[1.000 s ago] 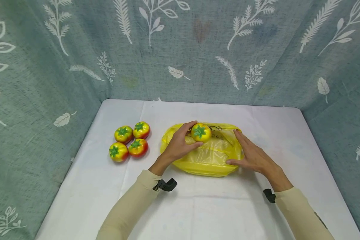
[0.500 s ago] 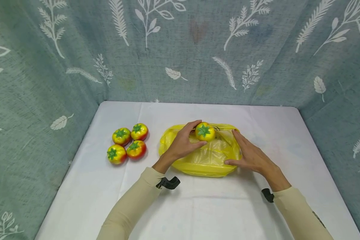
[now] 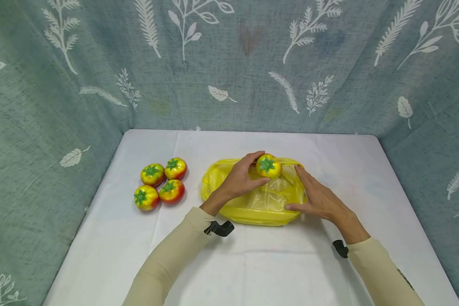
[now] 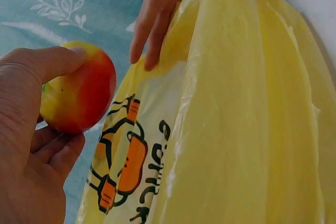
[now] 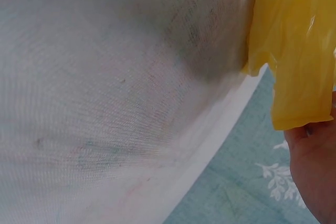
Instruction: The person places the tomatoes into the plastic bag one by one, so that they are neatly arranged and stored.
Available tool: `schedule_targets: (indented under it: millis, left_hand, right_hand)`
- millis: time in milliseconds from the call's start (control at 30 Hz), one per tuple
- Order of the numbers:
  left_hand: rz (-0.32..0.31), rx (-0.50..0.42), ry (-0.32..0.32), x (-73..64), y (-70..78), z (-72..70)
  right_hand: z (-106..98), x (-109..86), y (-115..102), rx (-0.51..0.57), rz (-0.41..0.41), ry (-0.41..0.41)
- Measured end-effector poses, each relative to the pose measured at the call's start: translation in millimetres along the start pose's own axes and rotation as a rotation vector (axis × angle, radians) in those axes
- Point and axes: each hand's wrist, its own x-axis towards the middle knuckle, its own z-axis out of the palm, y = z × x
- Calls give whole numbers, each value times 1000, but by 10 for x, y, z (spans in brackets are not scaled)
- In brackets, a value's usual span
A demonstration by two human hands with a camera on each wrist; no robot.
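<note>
My left hand [image 3: 242, 180] holds a glossy yellow-and-red tomato [image 3: 269, 166] between thumb and fingers, green leafy top facing up in the head view. The tomato is over the back part of a yellow plastic bag [image 3: 248, 214], whose mouth is spread wide. In the left wrist view the tomato [image 4: 97, 93] is beside the bag's printed wall [image 4: 131, 161]. My right hand [image 3: 325, 199] is at the bag's right end, fingers and thumb spread apart against its rim. From the right wrist, a yellow flap [image 5: 302, 77] covers part of this hand [image 5: 317, 171].
Several more tomatoes [image 3: 171, 191] stand in a close group on the white-covered table [image 3: 271, 272], left of the bag. A grey-green leaf-patterned curtain [image 3: 237, 76] surrounds the table's back and sides.
My left hand has carried the tomato a little rightward over the bag's mouth. The right hand stays at the bag's right end. The head view has shifted slightly.
</note>
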Motion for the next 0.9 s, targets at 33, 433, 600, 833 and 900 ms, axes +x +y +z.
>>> schedule_targets:
  millis: [33, 433, 600, 833, 900]
  left_hand:
    - [-1, 8, -5, 11, 3, 5]
    - [-26, 15, -139, 184, 39, 140]
    - [-19, 46, -169, 224, 41, 208]
    - [32, 117, -127, 230, 27, 270]
    - [29, 135, -121, 224, 27, 281]
  right_hand:
    - [-1, -1, -1, -3, -3, 0]
    - [-7, -16, -7, 12, -35, 16]
    - [-5, -21, 4, 13, -35, 14]
    - [-3, -17, 24, 15, -34, 14]
    - [-4, -17, 28, 13, -35, 13]
